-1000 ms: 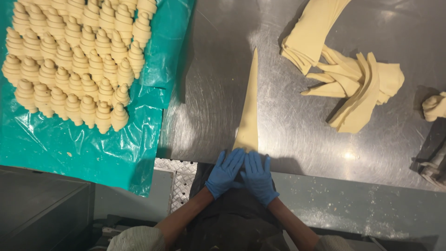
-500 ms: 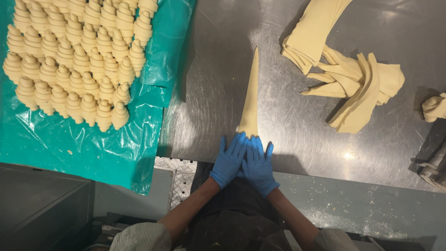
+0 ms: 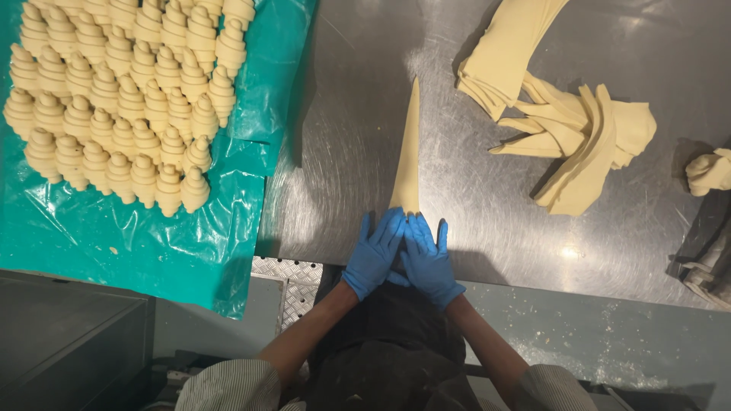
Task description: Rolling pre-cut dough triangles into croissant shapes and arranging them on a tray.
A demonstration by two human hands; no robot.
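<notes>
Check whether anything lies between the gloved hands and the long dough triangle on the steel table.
Nothing visible does. The left hand and right hand lie flat side by side on the steel table, fingertips on the wide near end of the dough triangle. The pile of cut dough strips and the shaped croissants lie well aside.

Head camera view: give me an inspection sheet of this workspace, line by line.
Surface: steel table, bare metal with glare.
Job's things: long dough triangle, its wide end under the fingertips.
Clutter: pile of cut dough strips; small dough scrap.
Grippers: left hand and right hand, blue-gloved, flat, side by side on the dough.
Cables: nothing seen.
Surroundings: rows of shaped croissants on a teal plastic sheet.
</notes>
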